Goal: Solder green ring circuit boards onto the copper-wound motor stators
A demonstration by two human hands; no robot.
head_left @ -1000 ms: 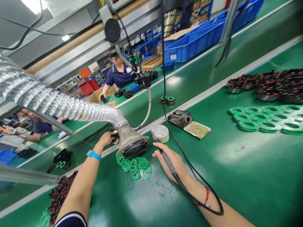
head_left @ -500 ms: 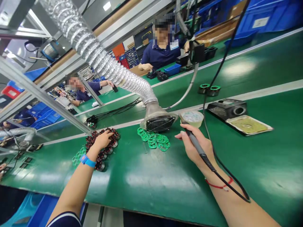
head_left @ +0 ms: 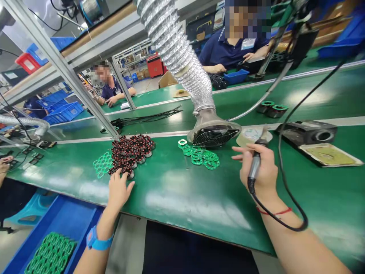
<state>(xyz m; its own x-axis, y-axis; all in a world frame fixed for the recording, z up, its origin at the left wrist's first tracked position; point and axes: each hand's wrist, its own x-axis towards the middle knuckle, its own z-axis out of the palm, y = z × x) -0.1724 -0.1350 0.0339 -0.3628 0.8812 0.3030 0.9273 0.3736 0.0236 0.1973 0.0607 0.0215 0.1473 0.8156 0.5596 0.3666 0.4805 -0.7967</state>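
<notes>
My left hand (head_left: 119, 188) lies on the green bench with fingers stretched out, its tips touching the near edge of a cluster of several copper-wound coils (head_left: 131, 152). Loose green ring boards (head_left: 103, 163) lie just left of that cluster. My right hand (head_left: 261, 167) is closed on a soldering iron (head_left: 256, 161), tip pointing up and away, its black cord (head_left: 288, 205) looping past my wrist. A second pile of green ring boards (head_left: 201, 155) lies between my hands, under the fume extractor hood (head_left: 213, 131).
A soldering iron stand with a sponge tray (head_left: 318, 140) sits at right, a tape roll (head_left: 251, 135) beside the hood. A silver flexible duct (head_left: 176, 49) rises above. A blue bin (head_left: 68, 222) of green rings stands below the bench edge. Two people work across the belt.
The view swung left and down. My left hand drew back from on top of the coil cluster to its near edge. My right hand turned the iron more upright.
</notes>
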